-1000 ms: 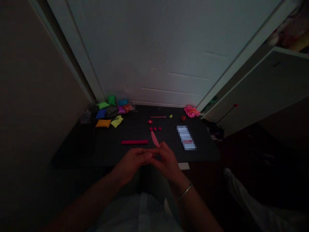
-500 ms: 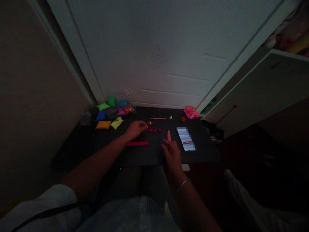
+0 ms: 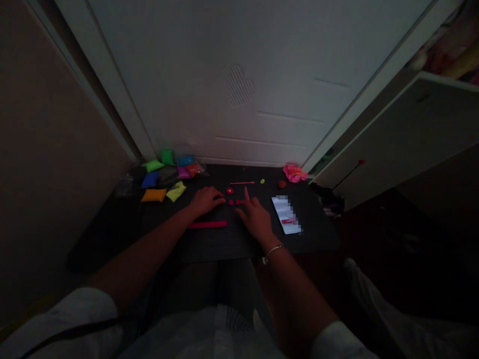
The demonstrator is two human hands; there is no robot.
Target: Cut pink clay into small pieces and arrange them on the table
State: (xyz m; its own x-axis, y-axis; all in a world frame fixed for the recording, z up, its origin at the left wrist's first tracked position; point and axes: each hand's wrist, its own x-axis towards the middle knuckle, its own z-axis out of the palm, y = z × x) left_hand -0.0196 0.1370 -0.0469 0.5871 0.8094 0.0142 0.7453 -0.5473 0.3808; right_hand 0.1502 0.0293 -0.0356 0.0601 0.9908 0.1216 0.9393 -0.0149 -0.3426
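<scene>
My right hand (image 3: 256, 217) is closed around a pink plastic modelling knife (image 3: 246, 192) whose blade sticks up past the fingers. Its fingertips are by the small dark pink clay pieces (image 3: 231, 202), partly hiding the row. To the left of these, my left hand (image 3: 205, 201) rests low over the table, fingers loosely curved and apart, with nothing visible in it. A red-pink clay flower (image 3: 229, 191) with a yellow centre lies just beyond the pieces. Nearer to me, a long pink-red bar (image 3: 208, 225) lies below my left hand.
Coloured clay packets, including an orange one (image 3: 153, 195) and a yellow one (image 3: 176, 191), lie at the left. A lit phone (image 3: 286, 214) is at the right. Behind are a thin pink tool (image 3: 242, 183), a brownish-red ball (image 3: 282, 184) and a pink flower-like bunch (image 3: 295, 173).
My right hand has moved left and forward with the knife, up to the small clay pieces. My left hand's fingers have lowered and loosened. The view has shifted slightly.
</scene>
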